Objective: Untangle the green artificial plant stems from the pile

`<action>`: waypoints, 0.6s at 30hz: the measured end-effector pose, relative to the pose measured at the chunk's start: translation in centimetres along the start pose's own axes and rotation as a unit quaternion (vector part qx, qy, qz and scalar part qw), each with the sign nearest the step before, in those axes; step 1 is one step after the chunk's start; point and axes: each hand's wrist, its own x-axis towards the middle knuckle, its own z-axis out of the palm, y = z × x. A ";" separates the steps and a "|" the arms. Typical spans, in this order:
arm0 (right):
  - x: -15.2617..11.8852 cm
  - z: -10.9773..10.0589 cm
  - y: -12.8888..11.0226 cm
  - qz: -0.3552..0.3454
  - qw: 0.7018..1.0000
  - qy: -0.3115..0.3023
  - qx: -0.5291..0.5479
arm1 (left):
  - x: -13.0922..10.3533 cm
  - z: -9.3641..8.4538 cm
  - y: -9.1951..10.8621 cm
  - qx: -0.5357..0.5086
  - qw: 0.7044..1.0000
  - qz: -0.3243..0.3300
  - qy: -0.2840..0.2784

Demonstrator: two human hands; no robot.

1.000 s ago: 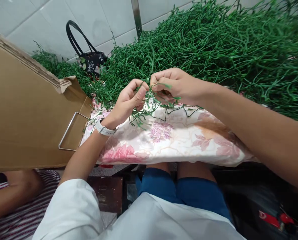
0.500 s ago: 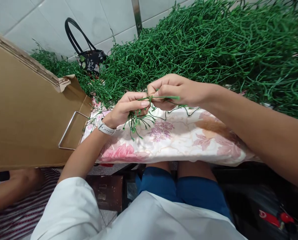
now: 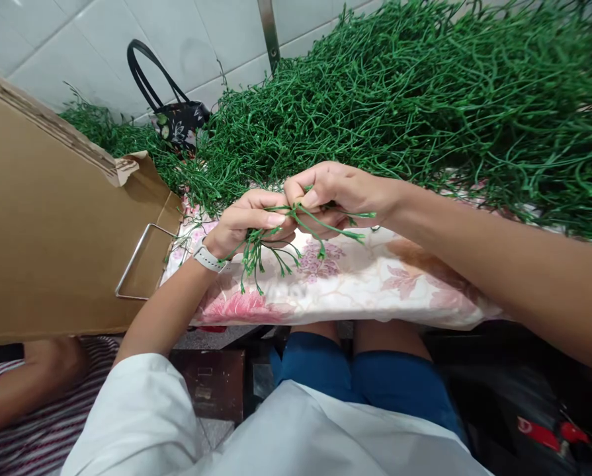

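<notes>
Left grip: our left hand [image 3: 251, 221] is closed around a green sprig bunch [image 3: 258, 254], its forked tips hanging below the fingers, over the bench [image 3: 355, 297] with its floral cover.
Right grip: our right hand [image 3: 340, 195] pinches a green stem [image 3: 348, 233] between thumb and forefinger, close by the left thumb; whether the fingertips touch, we cannot tell.
Joint: several stems meet between our two hands; we cannot see whether they are fixed together there.
Done: we judge the bunch partly worked, since it is gathered in the left while the right is busy at its end.
Left: this joint seems unfinished. Behind our hands lies a big heap of green stems [image 3: 399, 99]; whether those are worked or waiting, we cannot tell.
</notes>
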 end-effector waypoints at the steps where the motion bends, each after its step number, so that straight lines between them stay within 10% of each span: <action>1: 0.0 -0.1 0.0 0.005 1.000 -0.001 0.007 | -0.1 0.1 0.1 -0.004 1.000 0.001 -0.007; 8: -0.8 -1.6 -2.4 0.001 0.998 0.064 0.010 | -1.4 0.5 1.0 0.034 0.993 0.113 0.005; 14: -1.9 -0.3 -5.2 -0.013 0.981 0.182 -0.059 | -0.5 -0.5 0.7 0.061 0.992 0.093 0.055; 18: -1.7 0.0 -4.9 0.023 0.983 0.158 -0.095 | 0.2 -0.6 0.1 0.048 0.989 0.106 0.096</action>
